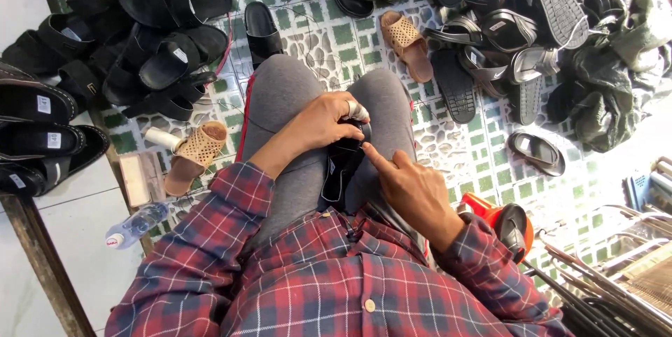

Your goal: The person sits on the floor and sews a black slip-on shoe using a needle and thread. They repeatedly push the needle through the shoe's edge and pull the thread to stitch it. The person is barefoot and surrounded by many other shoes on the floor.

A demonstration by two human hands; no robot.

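A black sandal [343, 169] lies in the person's lap between the grey-trousered knees, its long axis running away from the body, toe end far. The left hand [329, 121] is clamped over that far end, fingers curled around the strap. The right hand [409, 186], just beside the sandal's right edge, grips nothing; its forefinger presses the upper near the strap. Both hands touch it.

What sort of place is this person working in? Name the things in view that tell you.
Probably a small sandal-making or repair workshop: piles of black sandals cover the tiled floor, and both the left hand and right hand work on a black sandal on the lap.
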